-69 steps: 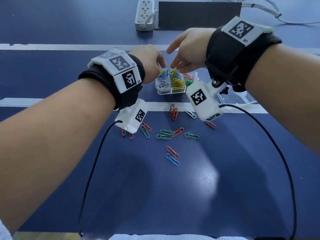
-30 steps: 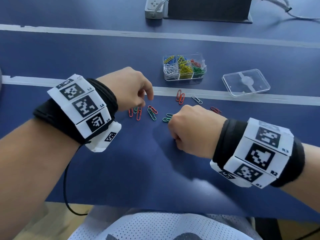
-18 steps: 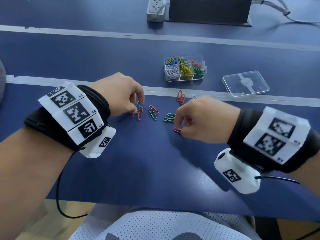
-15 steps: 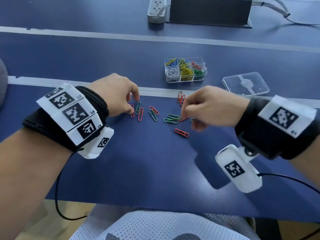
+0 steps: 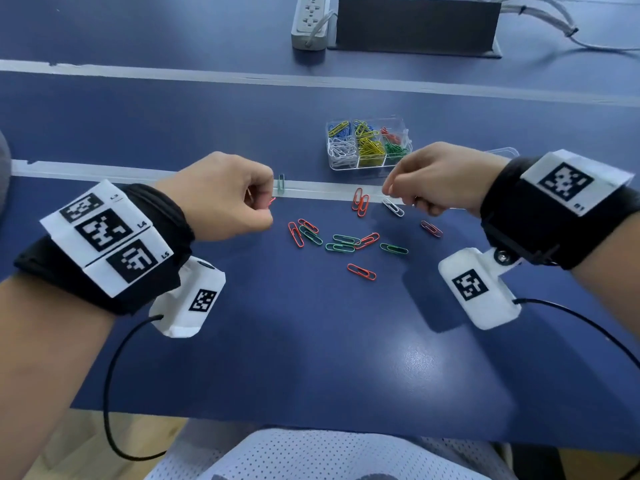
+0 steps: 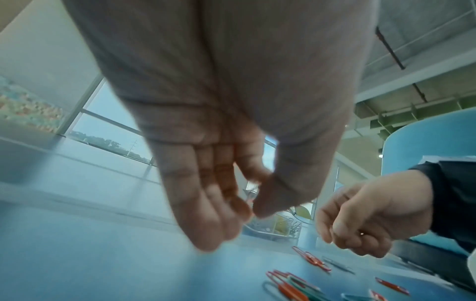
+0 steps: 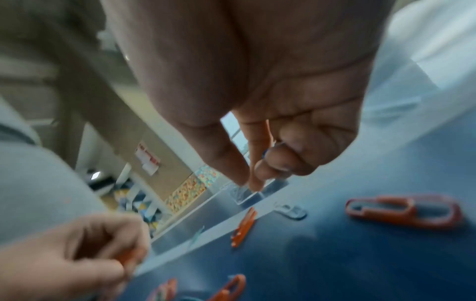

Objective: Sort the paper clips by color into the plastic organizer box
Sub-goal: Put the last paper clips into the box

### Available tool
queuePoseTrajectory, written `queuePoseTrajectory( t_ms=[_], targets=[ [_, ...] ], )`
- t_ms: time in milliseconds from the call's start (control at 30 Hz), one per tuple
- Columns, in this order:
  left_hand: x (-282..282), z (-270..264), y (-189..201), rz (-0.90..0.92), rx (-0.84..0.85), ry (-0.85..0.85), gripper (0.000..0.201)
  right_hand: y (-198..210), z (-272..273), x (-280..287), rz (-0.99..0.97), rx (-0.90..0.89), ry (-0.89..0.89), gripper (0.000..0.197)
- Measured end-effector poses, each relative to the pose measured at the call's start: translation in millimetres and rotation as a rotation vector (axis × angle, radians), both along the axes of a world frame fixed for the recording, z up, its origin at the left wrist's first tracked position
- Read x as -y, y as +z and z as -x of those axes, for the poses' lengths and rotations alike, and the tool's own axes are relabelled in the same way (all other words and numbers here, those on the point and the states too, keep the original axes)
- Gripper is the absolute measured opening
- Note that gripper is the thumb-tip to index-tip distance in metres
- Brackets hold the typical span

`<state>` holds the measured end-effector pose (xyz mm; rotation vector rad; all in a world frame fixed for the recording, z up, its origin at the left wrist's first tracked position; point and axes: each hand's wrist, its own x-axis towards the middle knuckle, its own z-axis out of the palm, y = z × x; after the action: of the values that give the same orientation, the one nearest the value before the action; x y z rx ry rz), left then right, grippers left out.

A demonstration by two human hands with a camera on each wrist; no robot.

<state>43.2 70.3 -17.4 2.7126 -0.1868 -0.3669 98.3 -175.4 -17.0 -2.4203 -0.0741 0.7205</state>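
Observation:
The clear organizer box [image 5: 333, 165] sits on the blue table, its compartments holding blue, yellow, red, white and green clips. My left hand [image 5: 267, 206] hovers left of the loose clips and pinches a red paper clip [image 5: 272, 201] between thumb and forefinger; the right wrist view shows that red paper clip [image 7: 128, 258] too. My right hand [image 5: 388, 192] hangs just in front of the box with fingers curled, pinching what looks like a blue paper clip [image 7: 265, 153], mostly hidden. Loose red clips [image 5: 362, 271], green clips [image 5: 394, 248] and a white clip [image 5: 393, 206] lie between my hands.
The box's clear lid [image 5: 502, 152] peeks out behind my right wrist. A green clip [image 5: 281, 183] lies on the white tape line [image 5: 104, 169]. A power strip [image 5: 310, 22], a black panel [image 5: 415, 26] and cables sit at the far edge.
My right hand took the blue clip off the table and rose toward the box. My left hand lifted a red clip from the left cluster.

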Motion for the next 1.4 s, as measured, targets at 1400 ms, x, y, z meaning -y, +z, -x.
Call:
queuePoseTrajectory(
  t_ms=[1400],
  targets=[
    [14.7,-68.9,-9.5,-0.134,-0.008,0.086,0.026,4.7,-16.3,-26.3,0.279,0.417,0.572,0.022]
  ],
)
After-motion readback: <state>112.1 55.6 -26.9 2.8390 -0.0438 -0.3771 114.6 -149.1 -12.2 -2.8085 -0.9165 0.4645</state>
